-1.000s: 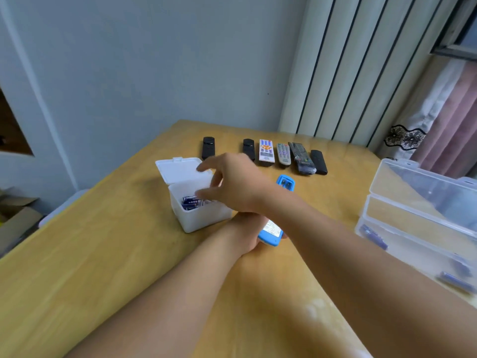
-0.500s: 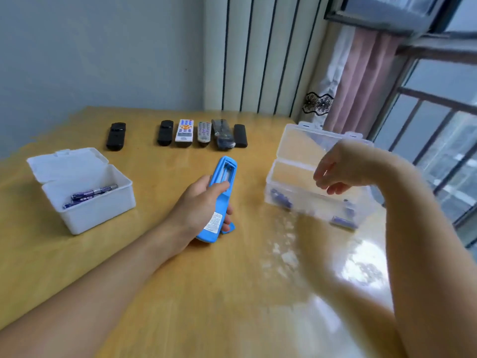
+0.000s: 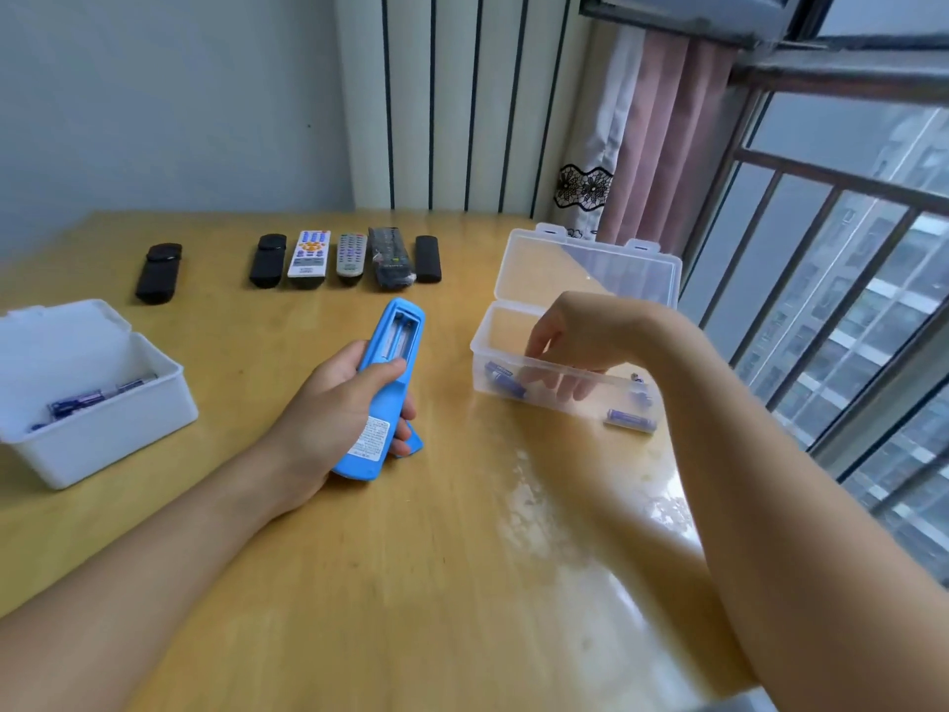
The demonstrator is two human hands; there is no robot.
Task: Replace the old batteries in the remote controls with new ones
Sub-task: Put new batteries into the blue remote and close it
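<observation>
My right hand (image 3: 575, 346) reaches down into the clear box (image 3: 590, 259), fingers loosely spread, gripping nothing yet. The nearest new battery (image 3: 506, 381) lies just left of my fingertips, its long axis slanting toward me. My left hand (image 3: 328, 418) grips the blue remote (image 3: 390, 382), back up, its battery bay empty.

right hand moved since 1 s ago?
Yes. The right hand left the white box, crossed over the blue remote and now reaches down into the clear box, fingers beside a battery.
</observation>
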